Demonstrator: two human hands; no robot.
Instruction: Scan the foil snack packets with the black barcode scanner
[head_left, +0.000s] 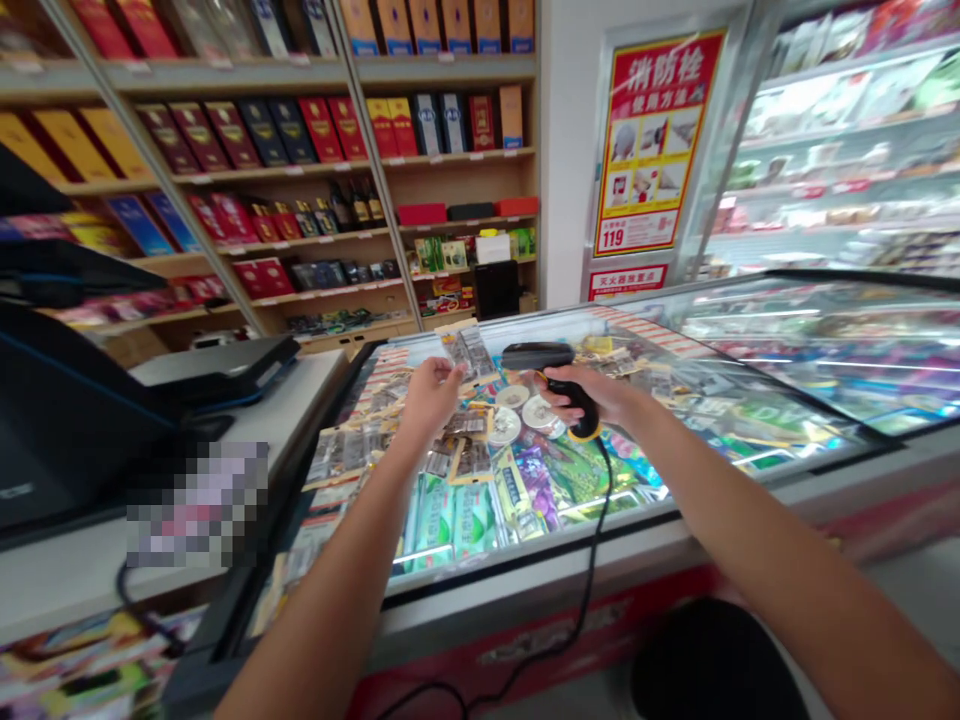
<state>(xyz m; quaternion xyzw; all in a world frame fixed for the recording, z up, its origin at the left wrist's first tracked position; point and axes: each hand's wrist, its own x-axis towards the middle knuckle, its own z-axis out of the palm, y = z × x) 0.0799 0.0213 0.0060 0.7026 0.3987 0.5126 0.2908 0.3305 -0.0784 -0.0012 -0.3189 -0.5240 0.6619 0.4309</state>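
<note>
My right hand (596,390) is wrapped round the grip of a black barcode scanner (537,356), whose head points left towards the packet. A black cable (596,545) runs down from the grip. Between the thumb and fingers of my left hand (433,400) is a small clear-and-tan snack packet (466,347), held upright. Beneath both hands, several similar snack packets (345,452) lie on the glass top of a chest freezer (540,565). Round white lids or tubs (504,426) and green ice cream packs (454,515) show near them; the print is too blurred to read.
On the left is a white counter (67,580) with a dark checkout machine (67,400) and a flat scale-like device (225,375). Shelves of boxed bottles (322,130) line the back. A red poster (660,145) and a lit refrigerated case (840,170) are at right.
</note>
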